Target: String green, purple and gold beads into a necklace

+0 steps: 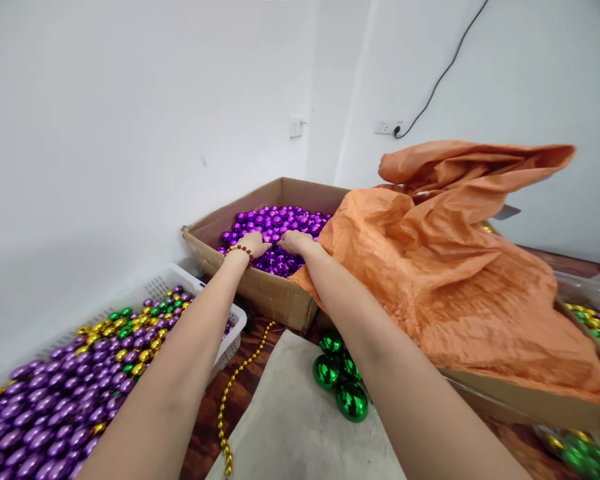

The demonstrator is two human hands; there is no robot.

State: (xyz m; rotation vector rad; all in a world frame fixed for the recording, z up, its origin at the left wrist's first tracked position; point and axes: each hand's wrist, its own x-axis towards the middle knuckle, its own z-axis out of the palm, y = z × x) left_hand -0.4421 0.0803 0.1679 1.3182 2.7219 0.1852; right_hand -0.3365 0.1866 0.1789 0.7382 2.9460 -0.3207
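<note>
Nearest, we see a white perforated plastic basket of shiny purple, gold and green beads. A gold bead string trails over the wood-grain surface beside a flat, matte grey sheet; glossy green balls sit on it. Right: crumpled orange sheeting, overlapping a cardboard box. Inside the box lie round, mirror-shiny purple balls, directly at both grips. Left grip and right grip face each other over the pile, fingers bent; we can't tell whether either grasps any. Behind: smooth white wall.
</note>
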